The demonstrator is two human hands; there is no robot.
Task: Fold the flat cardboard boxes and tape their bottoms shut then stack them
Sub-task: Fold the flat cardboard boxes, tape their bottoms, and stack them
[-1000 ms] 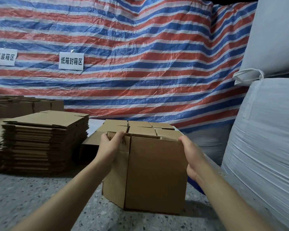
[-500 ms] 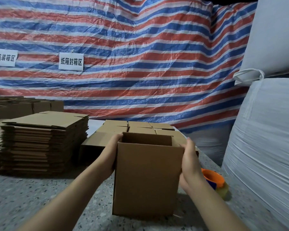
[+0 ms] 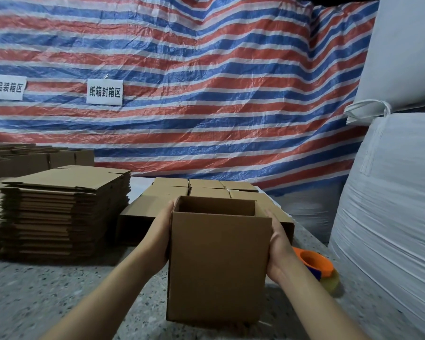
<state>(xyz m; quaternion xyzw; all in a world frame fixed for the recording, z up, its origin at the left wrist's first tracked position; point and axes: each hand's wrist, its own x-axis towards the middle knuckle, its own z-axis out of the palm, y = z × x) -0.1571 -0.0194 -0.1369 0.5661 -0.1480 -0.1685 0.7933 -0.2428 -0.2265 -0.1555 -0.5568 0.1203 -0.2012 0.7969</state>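
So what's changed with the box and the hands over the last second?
The box was turned from corner-on to square, open top up, and sits upright on the table. The left hand came off the top edge to the left wall; the right hand presses the right wall. The tape dispenser came into view. The flat stack stayed put.

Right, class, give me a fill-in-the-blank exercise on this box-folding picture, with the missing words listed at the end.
1. The opened box stands on the speckled table with its open end facing ____.
2. The left hand and the right hand press on ____ sides of that box.
3. The stack of flat cardboard boxes lies to the person's ____ of the opened box.
4. The tape dispenser by the right wrist is mostly ____ in colour.

Missing words: up; opposite; left; orange
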